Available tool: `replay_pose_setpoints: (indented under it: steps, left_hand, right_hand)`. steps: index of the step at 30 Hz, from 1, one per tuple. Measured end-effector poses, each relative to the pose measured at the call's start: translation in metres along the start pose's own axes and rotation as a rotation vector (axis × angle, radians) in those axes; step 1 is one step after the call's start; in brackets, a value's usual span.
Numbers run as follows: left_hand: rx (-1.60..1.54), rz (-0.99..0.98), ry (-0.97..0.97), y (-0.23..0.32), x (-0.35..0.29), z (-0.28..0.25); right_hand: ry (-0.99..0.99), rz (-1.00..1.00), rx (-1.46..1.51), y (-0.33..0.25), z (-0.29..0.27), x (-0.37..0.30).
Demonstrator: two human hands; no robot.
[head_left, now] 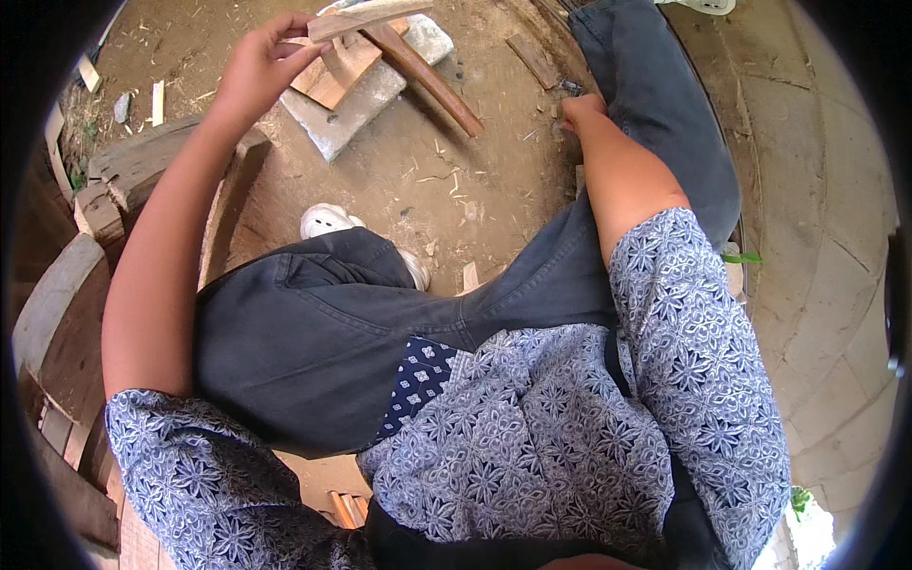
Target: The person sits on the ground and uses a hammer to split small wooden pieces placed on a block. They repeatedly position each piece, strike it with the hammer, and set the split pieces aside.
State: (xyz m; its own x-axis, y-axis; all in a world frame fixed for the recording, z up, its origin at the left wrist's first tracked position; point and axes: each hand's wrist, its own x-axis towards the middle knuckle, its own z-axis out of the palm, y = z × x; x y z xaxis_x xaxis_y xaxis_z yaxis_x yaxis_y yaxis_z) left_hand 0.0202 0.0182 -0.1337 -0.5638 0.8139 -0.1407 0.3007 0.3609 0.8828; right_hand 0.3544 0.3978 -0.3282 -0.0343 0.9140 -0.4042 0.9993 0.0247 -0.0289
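At the upper left my left hand [275,59] pinches a curved, pale strip of wood [370,16] between thumb and fingers. Just under it a flat piece of wood [334,84] rests on a grey stone slab [332,133]. A smooth reddish-brown wooden handle [432,90] slants across the slab, and its far end is hidden behind the strip. My right hand [581,109] is low over the dirt beside my right leg, its fingers closed. Small dark metal pieces [570,87] lie right by its fingertips; what it grips, if anything, is too small to make out.
Thick, worn timber pieces [142,161] are stacked at the left. A short brown board [532,62] lies on the dirt ground [465,204], which is strewn with wood chips. Paving [817,190] runs along the right. A white shoe [328,219] shows below the slab.
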Motion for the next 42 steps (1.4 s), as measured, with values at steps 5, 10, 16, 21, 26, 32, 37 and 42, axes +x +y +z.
replay_pose_setpoints:
  steps: [5,10,16,21,26,32,37,42]
  left_hand:
    - [0.058,-0.037,-0.008,0.004,-0.007,-0.007]
    - [0.001,-0.029,-0.020,-0.003,-0.002,-0.003]
    - [0.025,-0.075,0.004,0.007,-0.003,-0.006]
    - [0.019,-0.043,-0.011,-0.002,-0.004,-0.007]
    - [-0.007,-0.044,0.017,-0.002,-0.006,-0.006]
    - [0.015,-0.127,0.053,0.026,-0.001,-0.004]
    - [-0.013,-0.109,0.071,0.021,-0.013,-0.006]
    - [-0.041,-0.067,0.102,0.000,-0.014,-0.004]
  right_hand:
    - [-0.925,0.182,0.048,-0.018,-0.025,-0.061]
    - [-0.779,0.231,0.043,-0.008,0.002,-0.065]
    - [-0.733,0.257,0.061,-0.003,0.001,-0.060]
    - [-0.648,0.320,0.142,-0.011,0.004,-0.069]
    - [-0.536,0.366,0.237,-0.016,-0.003,-0.091]
    - [-0.406,0.266,0.304,0.002,0.012,-0.065]
    - [-0.160,-0.395,1.003,-0.119,-0.061,-0.119]
    - [-0.477,-0.962,1.206,-0.226,-0.134,-0.219]
